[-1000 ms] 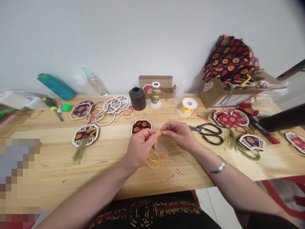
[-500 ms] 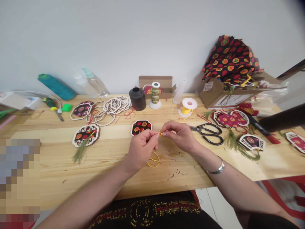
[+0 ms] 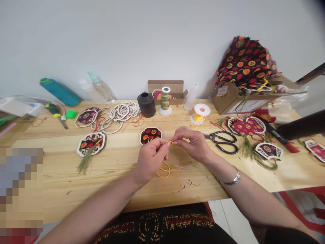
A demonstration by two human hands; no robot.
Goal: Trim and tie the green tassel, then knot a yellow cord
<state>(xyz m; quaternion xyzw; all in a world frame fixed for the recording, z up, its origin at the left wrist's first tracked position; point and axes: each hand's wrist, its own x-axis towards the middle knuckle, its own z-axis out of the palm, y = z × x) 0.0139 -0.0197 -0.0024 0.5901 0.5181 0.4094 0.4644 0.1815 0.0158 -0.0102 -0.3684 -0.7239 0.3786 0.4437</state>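
Observation:
Over the middle of the table, my left hand and my right hand meet with fingertips pinched on a yellow cord. A small knot or loop of the cord shows between the fingertips, and a larger loop hangs below my left hand. Just behind my left hand lies an eight-sided ornament with patterned black and red fabric in a pale frame, partly covered by the fingers. The cord seems to run back to a white spool of yellow cord. Black-handled scissors lie to the right of my right hand.
Along the back stand a black thread cone, a gold thread spool and clear bottles. Cut-out frames and a tasselled ornament lie left. A cardboard box heaped with patterned fabric stands at right.
My right hand's fingers have shifted slightly on the knot of yellow cord. My left hand and the things on the table look nearly the same.

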